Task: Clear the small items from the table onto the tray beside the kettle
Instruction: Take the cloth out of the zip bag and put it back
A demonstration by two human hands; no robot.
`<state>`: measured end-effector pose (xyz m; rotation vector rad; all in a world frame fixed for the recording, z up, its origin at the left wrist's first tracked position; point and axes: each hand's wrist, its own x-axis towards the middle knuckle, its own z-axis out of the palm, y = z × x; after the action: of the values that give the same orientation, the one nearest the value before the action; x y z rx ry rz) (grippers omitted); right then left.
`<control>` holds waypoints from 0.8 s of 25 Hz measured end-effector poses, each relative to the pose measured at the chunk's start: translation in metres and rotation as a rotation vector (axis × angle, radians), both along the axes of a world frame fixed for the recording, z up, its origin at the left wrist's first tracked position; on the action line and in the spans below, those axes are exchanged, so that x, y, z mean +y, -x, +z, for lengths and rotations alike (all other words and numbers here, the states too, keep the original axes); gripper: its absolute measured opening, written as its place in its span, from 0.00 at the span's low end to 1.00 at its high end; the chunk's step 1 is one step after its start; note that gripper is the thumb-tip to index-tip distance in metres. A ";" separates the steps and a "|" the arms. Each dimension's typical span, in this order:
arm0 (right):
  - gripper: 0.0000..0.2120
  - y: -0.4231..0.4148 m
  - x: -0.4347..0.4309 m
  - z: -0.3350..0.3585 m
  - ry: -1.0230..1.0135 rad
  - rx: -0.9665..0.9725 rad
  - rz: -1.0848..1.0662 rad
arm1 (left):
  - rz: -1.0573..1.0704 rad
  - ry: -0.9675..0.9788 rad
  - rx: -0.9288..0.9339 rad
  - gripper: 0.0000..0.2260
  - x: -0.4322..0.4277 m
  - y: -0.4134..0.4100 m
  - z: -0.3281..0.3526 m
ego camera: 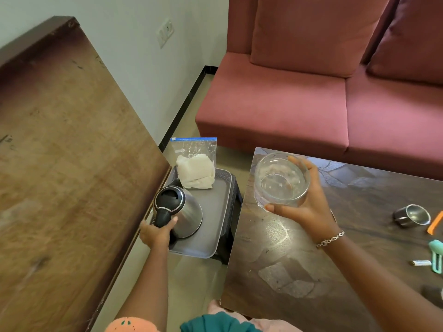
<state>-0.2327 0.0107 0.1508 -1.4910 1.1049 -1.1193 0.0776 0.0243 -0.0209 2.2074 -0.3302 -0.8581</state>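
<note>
A steel kettle (184,212) with a black lid stands tilted on the grey tray (215,219), and my left hand (155,232) grips its black handle. Behind it on the tray lies a zip bag (195,168) holding something white. My right hand (309,207) holds a clear glass bowl (281,179) above the left end of the dark table (287,271). Farther right on the table lie a small steel cup (412,215) on its side, an orange piece (435,225), a mint-green tool (436,256) and a small white tube (422,262).
The tray rests on a dark plastic stool (230,236) between the dark table and a brown wooden tabletop (67,152) on the left. A pink sofa (311,99) stands behind the table. A dark object (434,294) sits at the table's right edge.
</note>
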 end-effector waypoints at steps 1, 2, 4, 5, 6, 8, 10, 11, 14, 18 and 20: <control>0.40 0.004 0.001 -0.001 -0.003 -0.002 -0.003 | -0.072 -0.032 -0.172 0.43 -0.006 0.013 0.016; 0.39 0.010 0.003 -0.001 -0.003 -0.004 -0.006 | -0.139 -0.021 -0.268 0.44 -0.012 0.034 0.036; 0.39 0.023 0.007 -0.002 -0.007 -0.006 -0.006 | -0.308 0.160 -0.095 0.40 -0.019 0.084 0.085; 0.39 0.031 0.008 -0.003 -0.007 0.000 -0.006 | -0.389 0.236 0.145 0.34 -0.019 0.115 0.114; 0.39 0.039 0.010 -0.004 -0.003 0.008 -0.007 | -0.462 0.265 0.393 0.29 -0.015 0.142 0.137; 0.40 0.055 0.015 -0.007 0.002 0.017 -0.015 | -0.576 0.242 0.732 0.35 -0.009 0.186 0.167; 0.41 0.071 0.019 -0.010 -0.003 0.021 -0.027 | -0.683 0.194 0.893 0.52 -0.005 0.210 0.175; 0.41 0.080 0.022 -0.010 -0.004 0.026 -0.034 | -0.718 0.186 0.949 0.53 -0.002 0.222 0.179; 0.40 0.110 0.029 -0.009 -0.017 0.039 -0.051 | -0.737 0.189 1.010 0.42 0.004 0.255 0.182; 0.40 0.143 0.037 -0.011 -0.035 0.028 -0.069 | -0.722 0.199 1.009 0.26 0.006 0.290 0.179; 0.40 0.160 0.040 -0.010 -0.046 0.037 -0.069 | -0.708 0.198 0.993 0.20 0.007 0.307 0.179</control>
<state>-0.3922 0.0508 0.1406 -1.4521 1.2078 -1.1105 -0.2299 0.0312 0.1576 1.2252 -0.6558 -2.0472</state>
